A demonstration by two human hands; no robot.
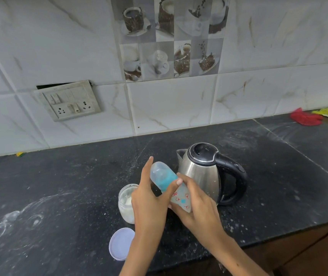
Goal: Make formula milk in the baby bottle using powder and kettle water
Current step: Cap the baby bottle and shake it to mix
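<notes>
A baby bottle (181, 198) with a clear printed body, a blue collar and a clear cap is held tilted above the black counter, cap end pointing up and left. My right hand (197, 208) grips its body from below. My left hand (151, 198) holds the blue collar and cap end, index finger raised. An open glass jar of white powder (126, 202) stands just left of my left hand, partly hidden by it. Its pale round lid (120, 244) lies flat nearer the counter's front. A steel kettle (201, 172) with black lid and handle stands right behind the bottle.
The black stone counter (69, 186) carries white powder smears at the left. Red and yellow cloths (306, 117) lie at the far right by the tiled wall. A switch and socket plate (69, 101) sits on the wall at the left. The counter's front edge runs lower right.
</notes>
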